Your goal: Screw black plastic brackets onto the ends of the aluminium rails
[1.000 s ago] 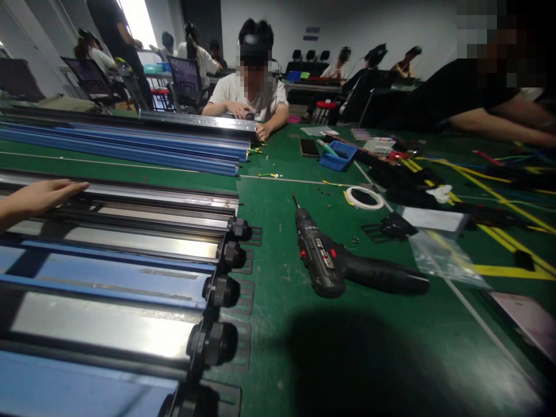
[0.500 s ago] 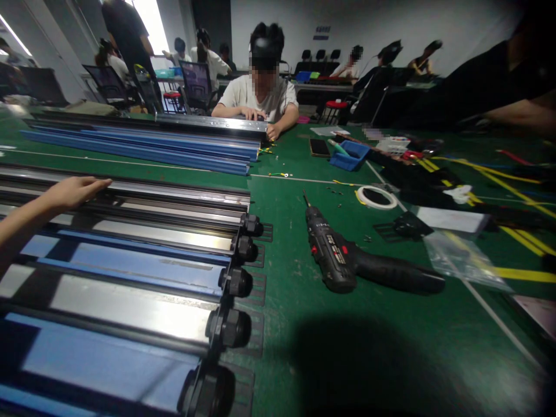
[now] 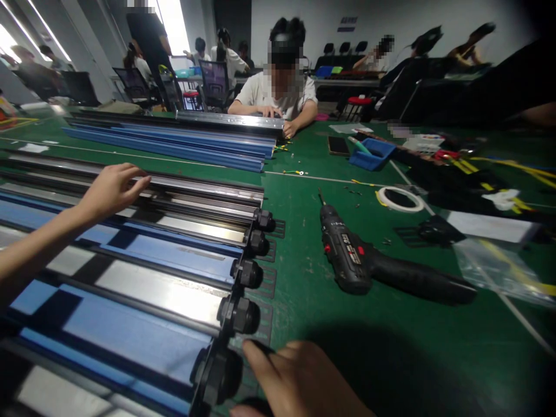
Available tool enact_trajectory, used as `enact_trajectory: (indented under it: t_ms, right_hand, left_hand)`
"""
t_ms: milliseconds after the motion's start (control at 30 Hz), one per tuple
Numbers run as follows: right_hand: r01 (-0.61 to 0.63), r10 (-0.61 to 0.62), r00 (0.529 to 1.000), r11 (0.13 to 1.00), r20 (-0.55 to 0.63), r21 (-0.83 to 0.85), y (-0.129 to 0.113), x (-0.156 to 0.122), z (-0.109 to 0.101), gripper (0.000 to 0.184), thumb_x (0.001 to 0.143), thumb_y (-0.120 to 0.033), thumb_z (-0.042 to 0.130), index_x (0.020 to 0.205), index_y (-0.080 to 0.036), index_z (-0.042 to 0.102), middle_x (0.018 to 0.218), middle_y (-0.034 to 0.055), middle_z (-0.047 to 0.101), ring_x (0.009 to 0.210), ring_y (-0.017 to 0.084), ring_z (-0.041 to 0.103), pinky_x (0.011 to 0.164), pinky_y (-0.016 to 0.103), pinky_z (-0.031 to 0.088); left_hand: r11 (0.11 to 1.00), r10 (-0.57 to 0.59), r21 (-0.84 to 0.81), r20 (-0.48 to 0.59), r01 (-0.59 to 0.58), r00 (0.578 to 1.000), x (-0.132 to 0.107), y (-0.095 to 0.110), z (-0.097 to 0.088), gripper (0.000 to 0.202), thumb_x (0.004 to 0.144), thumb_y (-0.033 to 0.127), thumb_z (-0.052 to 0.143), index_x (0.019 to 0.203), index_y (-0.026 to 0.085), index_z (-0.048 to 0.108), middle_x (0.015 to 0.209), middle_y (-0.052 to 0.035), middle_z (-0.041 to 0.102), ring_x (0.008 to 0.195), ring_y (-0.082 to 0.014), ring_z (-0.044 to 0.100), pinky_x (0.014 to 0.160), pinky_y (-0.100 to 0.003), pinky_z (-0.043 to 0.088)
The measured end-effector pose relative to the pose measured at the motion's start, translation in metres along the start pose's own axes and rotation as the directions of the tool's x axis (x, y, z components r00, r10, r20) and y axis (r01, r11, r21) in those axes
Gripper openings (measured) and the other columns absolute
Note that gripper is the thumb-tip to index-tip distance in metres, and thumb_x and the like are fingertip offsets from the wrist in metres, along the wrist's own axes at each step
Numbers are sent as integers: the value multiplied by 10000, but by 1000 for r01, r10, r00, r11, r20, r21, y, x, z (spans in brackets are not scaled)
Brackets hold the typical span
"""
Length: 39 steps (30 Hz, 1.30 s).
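Note:
Long metal profiles, some faced in blue, lie side by side across the left of the table. Black cable glands stick out from their right ends, with flat slotted black pieces beside them. My left hand is over the far profiles, fingers bent and apart, holding nothing; whether it touches them I cannot tell. Low in the picture, my right hand reaches in beside the nearest gland. Its index finger is stretched out and its thumb partly shows. Nothing is seen in its grip.
A black cordless screwdriver lies right of the profiles. Beyond it are a roll of white tape, a blue bin, a phone and a plastic bag. Across the table, a person handles more profiles.
My right hand has come into view at the bottom, near the closest gland. My left hand has lifted and curled, its thumb now apart. The view has shifted left.

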State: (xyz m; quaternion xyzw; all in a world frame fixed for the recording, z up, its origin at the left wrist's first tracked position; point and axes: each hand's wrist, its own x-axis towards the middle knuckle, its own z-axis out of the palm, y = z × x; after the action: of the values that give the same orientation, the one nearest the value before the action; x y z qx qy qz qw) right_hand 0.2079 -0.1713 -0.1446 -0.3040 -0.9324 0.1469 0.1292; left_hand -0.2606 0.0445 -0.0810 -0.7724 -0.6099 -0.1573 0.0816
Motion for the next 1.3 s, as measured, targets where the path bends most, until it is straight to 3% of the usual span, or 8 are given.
enact_trajectory:
  t_ms: [100,233,433,567,700,967,1067,1300]
  right_hand:
    - [78,-79,996,997,45,14,-2,7,9,695,858,-615,771,1269,-70,642,614,27,712,446,198,627,429,355,261]
    - [98,-97,994,995,45,-9,-6,16,29,649,893,-679,673,1196,-105,641,564,13,670,364,188,545,391,366,228]
    - [54,-53,998,998,29,-21,-14,20,52,684,849,-734,657,1163,-127,640,541,20,649,351,186,494,392,355,319]
    - [22,-23,999,1000,-25,-4,-21,19,61,553,954,-647,577,1143,-130,627,537,6,609,379,158,453,430,337,377]
    - [6,-9,996,999,-92,-34,-26,17,66,538,996,-611,522,1196,-123,626,502,-9,560,375,150,433,422,327,349]
    - [-123,107,986,984,-132,-126,-35,19,59,647,779,-731,721,1123,-186,668,480,-8,567,370,192,522,409,341,360]
    - [-77,71,996,991,-63,-109,-35,21,57,772,718,-746,783,1200,-151,682,497,5,603,352,199,529,399,348,401]
    - [-114,109,975,993,195,16,-36,24,53,810,852,-604,727,1422,-42,604,570,95,665,459,288,646,449,389,528]
  left_hand:
    - [988,137,-78,32,-134,990,-17,61,6,463,1071,527,442,1164,155,701,1233,-75,692,1169,-231,620,1078,-359,438]
    - [960,214,-198,66,-197,975,-24,92,20,439,1052,551,457,1221,223,695,1309,-70,684,1266,-263,615,1127,-380,443]
    - [964,102,-258,133,-65,986,-23,92,25,491,1039,583,439,1295,234,672,1300,-79,695,1207,-279,648,1061,-380,486]
    - [971,105,-230,186,-61,977,-22,92,28,526,1040,613,400,1280,240,683,1258,-79,721,1179,-291,658,1036,-402,484]
    - [978,94,-201,198,-53,976,-22,90,31,540,1031,634,384,1243,253,702,1196,-74,745,1107,-299,673,982,-403,483]
    - [984,75,-171,202,-40,976,-23,90,31,528,1035,627,381,1237,254,697,1190,-59,750,1072,-288,667,938,-379,459]
    - [985,70,-170,205,-35,976,-23,87,32,517,1026,622,400,1236,255,698,1185,-59,749,1070,-291,665,934,-380,458]
    - [985,80,-164,220,-44,972,-22,85,32,522,1030,614,395,1230,230,687,1165,-80,738,1058,-291,655,930,-384,458]
